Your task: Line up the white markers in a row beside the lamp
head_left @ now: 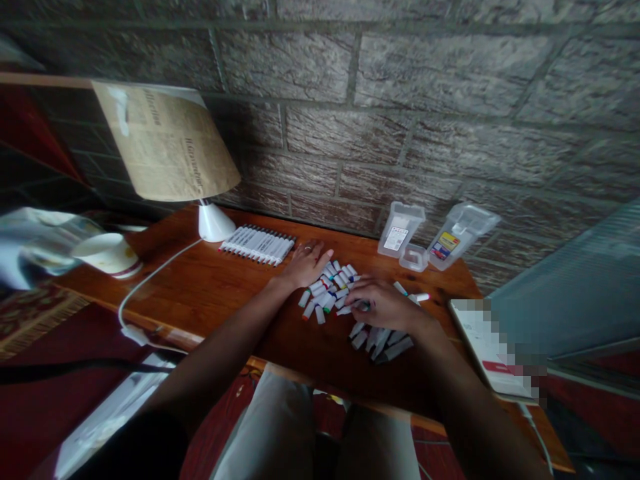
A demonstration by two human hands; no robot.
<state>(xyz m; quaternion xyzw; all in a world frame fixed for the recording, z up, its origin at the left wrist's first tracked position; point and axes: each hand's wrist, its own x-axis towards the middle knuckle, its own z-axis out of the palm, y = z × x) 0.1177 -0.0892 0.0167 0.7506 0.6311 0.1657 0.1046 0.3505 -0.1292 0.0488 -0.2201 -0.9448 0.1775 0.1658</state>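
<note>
Two hands are resting apart: my left hand (306,265) is lying palm down, fingers extended, beside one heap of marker caps (327,288) on the wooden desk (225,293); my right hand (380,303) is curling over the heap's right side, and I cannot tell whether it is gripping any. The caps are overlapping, defying an exact count. Roughly a dozen markers (257,245) are forming one row. Two translucent plastic bins (401,230) are standing by the wall (320,133), labels partly covering their insides.

A shaded lamp (167,147) and wooden desk (200,287) suggest a home.
</note>
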